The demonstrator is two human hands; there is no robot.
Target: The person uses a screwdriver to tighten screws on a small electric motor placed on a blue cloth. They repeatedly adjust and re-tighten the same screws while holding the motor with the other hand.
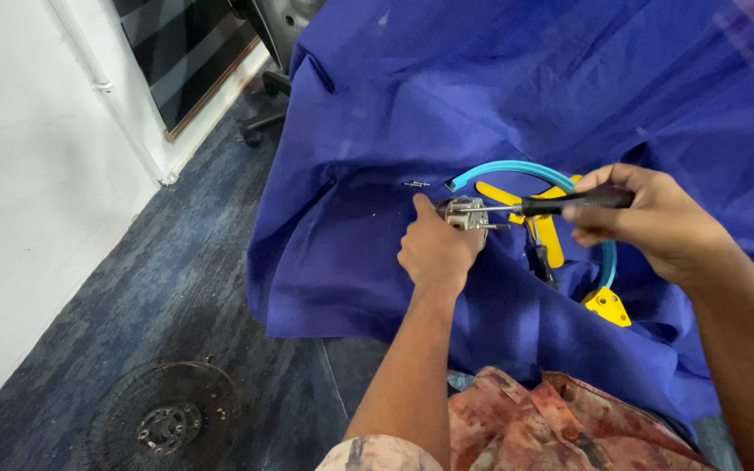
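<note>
My left hand (434, 249) grips a small silver metal part (467, 212) with pins sticking out, held just above the blue cloth (377, 235). My right hand (652, 222) is closed around the black handle of a screwdriver (573, 202). Its thin shaft points left, and its tip meets the metal part. Behind the hands lies a yellow frame (551, 240) with a curved turquoise arc (517, 168), and a yellow bracket (607, 306) sits at its lower end. A small loose screw (415, 184) rests on the cloth just left of the arc.
The blue cloth drapes over a table and hangs down at its left edge. On the dark carpet at lower left lies a round dark metal disc (165, 425). An office chair base (263, 109) stands by the white wall. Patterned trousers (560, 419) show at the bottom.
</note>
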